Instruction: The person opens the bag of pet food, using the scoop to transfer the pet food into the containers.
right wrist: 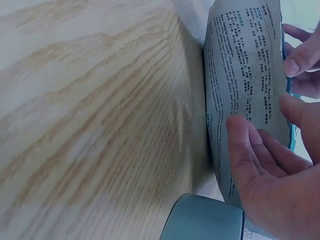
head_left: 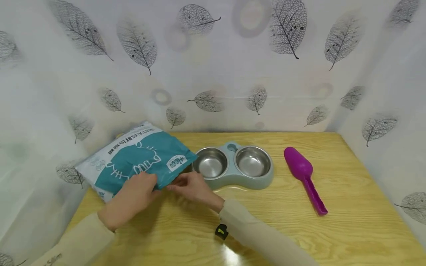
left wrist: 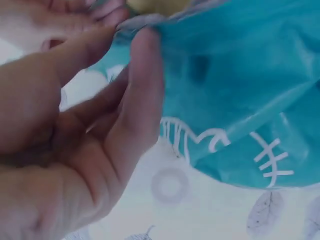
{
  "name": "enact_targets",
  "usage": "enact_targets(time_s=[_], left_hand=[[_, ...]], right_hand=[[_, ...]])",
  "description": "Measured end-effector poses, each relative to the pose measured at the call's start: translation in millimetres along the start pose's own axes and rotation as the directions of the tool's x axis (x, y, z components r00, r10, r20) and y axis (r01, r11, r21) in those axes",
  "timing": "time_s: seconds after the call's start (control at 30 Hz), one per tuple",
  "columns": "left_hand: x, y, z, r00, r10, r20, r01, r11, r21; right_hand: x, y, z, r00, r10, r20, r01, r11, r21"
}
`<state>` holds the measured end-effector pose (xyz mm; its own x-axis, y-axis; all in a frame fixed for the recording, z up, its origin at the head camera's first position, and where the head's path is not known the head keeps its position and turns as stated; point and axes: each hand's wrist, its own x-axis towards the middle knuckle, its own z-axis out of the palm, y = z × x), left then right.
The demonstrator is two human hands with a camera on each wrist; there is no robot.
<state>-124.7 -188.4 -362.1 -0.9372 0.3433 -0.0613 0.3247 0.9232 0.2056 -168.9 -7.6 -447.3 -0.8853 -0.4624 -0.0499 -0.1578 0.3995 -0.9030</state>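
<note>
A teal and white pet food bag [head_left: 146, 151], printed with a white-line animal, lies tilted at the table's left. My left hand [head_left: 133, 195] pinches its near edge; in the left wrist view, thumb and forefinger [left wrist: 145, 65] meet at the crimped rim. Close beside it, my right hand [head_left: 196, 188] is at the bag's near right corner. From the right wrist view, that hand's thumb is at the edge and its fingers [right wrist: 245, 150] spread apart over the text-covered back panel [right wrist: 250, 65]. The bag's contents are hidden.
Right of the bag stands a grey-blue double pet bowl [head_left: 233, 179] with two steel dishes, its left end close to the bag's corner. A purple scoop [head_left: 303, 173] lies farther right. One small black item [head_left: 221, 231] is by the right sleeve. Leaf-printed curtains surround the wooden table [head_left: 352, 221].
</note>
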Motion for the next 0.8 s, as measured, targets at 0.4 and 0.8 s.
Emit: enact_targets(time_s=[0.4,0.8], left_hand=[[25.0,-17.3,-9.3,0.983,0.083,0.166,-0.069,0.994,-0.090],[30.8,13.9,15.8,0.971,0.226,-0.075,-0.181,0.906,0.383]], right_hand=[[5.1,-3.9,3.7,0.997,0.062,-0.040,-0.056,0.987,0.152],[13.1,-4.3,9.9,0.968,0.248,-0.027,-0.214,0.882,0.419]])
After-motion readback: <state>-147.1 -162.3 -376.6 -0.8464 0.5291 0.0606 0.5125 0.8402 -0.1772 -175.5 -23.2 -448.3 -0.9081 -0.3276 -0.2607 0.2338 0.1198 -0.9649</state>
